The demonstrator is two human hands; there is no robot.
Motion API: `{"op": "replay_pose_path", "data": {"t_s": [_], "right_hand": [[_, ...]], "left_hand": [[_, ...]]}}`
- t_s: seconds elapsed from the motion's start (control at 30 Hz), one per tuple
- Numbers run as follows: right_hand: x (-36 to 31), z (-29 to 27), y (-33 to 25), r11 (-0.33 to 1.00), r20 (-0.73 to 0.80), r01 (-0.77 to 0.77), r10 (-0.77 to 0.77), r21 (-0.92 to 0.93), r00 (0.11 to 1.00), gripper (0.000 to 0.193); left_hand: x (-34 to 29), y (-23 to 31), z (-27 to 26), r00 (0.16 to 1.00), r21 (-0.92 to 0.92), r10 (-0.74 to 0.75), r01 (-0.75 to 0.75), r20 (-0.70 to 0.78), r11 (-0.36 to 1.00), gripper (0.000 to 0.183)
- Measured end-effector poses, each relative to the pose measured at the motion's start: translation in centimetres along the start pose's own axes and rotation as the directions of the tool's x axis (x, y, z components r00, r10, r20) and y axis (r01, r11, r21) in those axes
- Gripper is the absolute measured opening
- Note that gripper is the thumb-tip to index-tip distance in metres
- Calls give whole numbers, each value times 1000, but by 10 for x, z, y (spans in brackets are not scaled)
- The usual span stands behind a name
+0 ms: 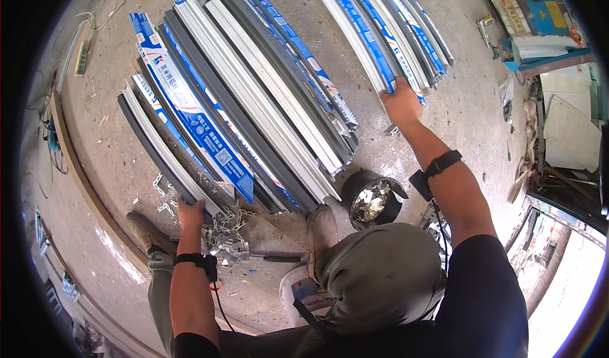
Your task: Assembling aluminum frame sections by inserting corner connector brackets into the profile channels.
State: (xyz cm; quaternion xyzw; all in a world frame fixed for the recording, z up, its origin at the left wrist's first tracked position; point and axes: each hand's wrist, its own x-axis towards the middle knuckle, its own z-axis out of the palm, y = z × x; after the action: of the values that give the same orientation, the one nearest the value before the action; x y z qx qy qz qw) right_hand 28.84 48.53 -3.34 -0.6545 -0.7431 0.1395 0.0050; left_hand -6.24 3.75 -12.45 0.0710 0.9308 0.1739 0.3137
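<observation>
My left hand is closed on the near end of a long grey-and-white profile, the outermost strip on the left of the large bundle. My right hand grips the near end of a white profile with blue film at the left side of the smaller right-hand bundle. Between my hands lies the large stack of long white, dark grey and blue-filmed profiles on the floor. Small metal pieces and thin white bent clips are heaped just right of my left hand.
A black bucket holding shiny metal pieces stands near my knee. A white bucket is under my leg. At far right are a blue-edged box and leaning boards. A power strip and cables lie left.
</observation>
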Motion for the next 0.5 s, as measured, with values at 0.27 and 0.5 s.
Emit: {"op": "replay_pose_path", "data": {"t_s": [0.27, 0.5], "right_hand": [[10, 42, -6, 986, 114, -58, 76, -155, 991, 44], [34, 96, 21, 964, 215, -38, 96, -262, 972, 77]], "left_hand": [[-1, -3, 5, 1000, 8, 14, -14, -18, 1000, 68], [6, -2, -2, 997, 122, -75, 74, 9, 990, 88]]}}
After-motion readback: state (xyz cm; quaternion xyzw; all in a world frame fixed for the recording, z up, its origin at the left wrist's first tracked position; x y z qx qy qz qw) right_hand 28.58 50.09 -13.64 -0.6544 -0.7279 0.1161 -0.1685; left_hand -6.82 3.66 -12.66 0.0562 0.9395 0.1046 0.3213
